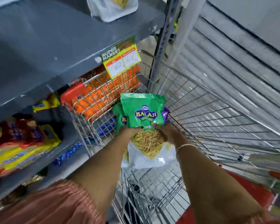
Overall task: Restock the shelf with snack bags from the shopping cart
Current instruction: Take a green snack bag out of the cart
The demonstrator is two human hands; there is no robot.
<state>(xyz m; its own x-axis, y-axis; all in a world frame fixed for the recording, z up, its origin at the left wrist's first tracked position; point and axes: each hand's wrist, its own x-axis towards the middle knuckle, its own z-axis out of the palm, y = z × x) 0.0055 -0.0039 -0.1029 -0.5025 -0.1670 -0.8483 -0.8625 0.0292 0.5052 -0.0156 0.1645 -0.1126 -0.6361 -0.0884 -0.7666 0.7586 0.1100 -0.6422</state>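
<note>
Our left hand (128,128) and right hand (162,128) grip the green snack bags (142,110) with fingers closed, above the shopping cart (200,101), whose wire rim nearly touches the grey shelf (39,62) edge at left.

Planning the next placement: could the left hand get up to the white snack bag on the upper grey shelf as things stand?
Probably not yet: the left hand is gripping the green Balaji snack bags over the wire shopping cart, while the white snack bag sits on the shelf above.
</note>
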